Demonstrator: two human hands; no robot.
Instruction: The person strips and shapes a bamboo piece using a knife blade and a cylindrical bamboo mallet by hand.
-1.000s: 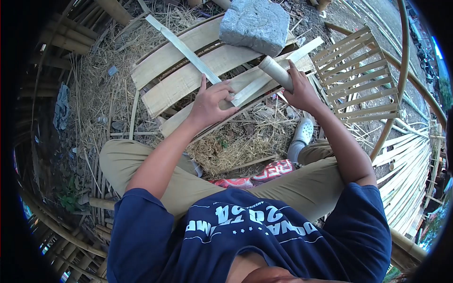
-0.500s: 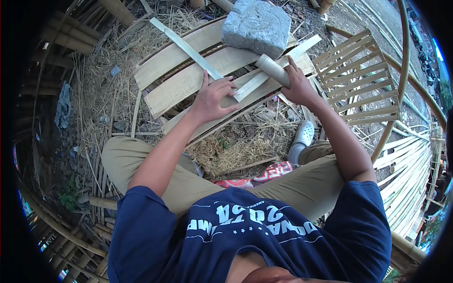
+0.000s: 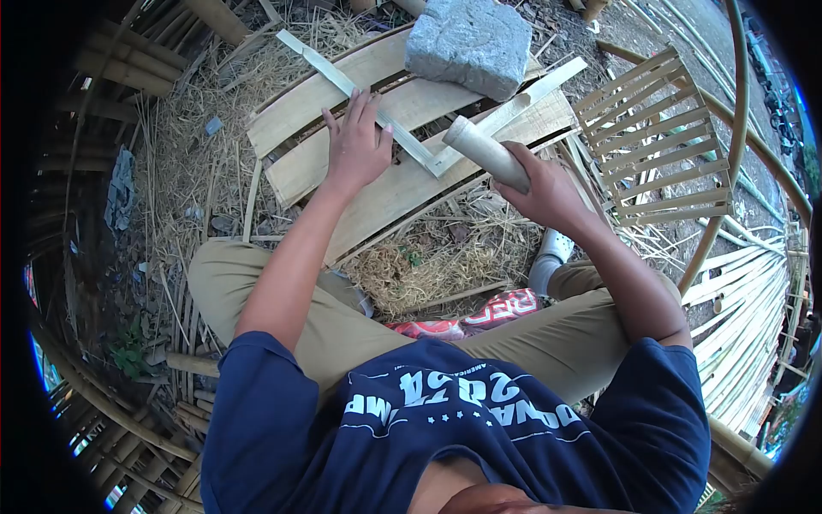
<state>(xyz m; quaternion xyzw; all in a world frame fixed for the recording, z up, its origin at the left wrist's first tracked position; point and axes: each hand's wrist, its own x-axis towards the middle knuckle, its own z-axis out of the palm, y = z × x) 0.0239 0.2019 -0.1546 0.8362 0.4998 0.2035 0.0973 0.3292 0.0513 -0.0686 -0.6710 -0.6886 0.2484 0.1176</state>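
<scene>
Right grip [image 3: 548, 188] is closed around a pale tube [image 3: 481, 147], held over the near edge of the slatted boards [image 3: 385, 195]. Left grip [image 3: 354, 152] is loose, fingers spread over the left arm of a thin V-shaped strip [image 3: 408, 140]; whether they press on it I cannot tell. The strip's bend points at the near edge. Toward the near left corner the surface lies open, with straw [image 3: 419, 278] below that edge. A stone block [image 3: 469, 47] crowds the far edge; a slatted rack [image 3: 672, 201] stands just past the right end.
</scene>
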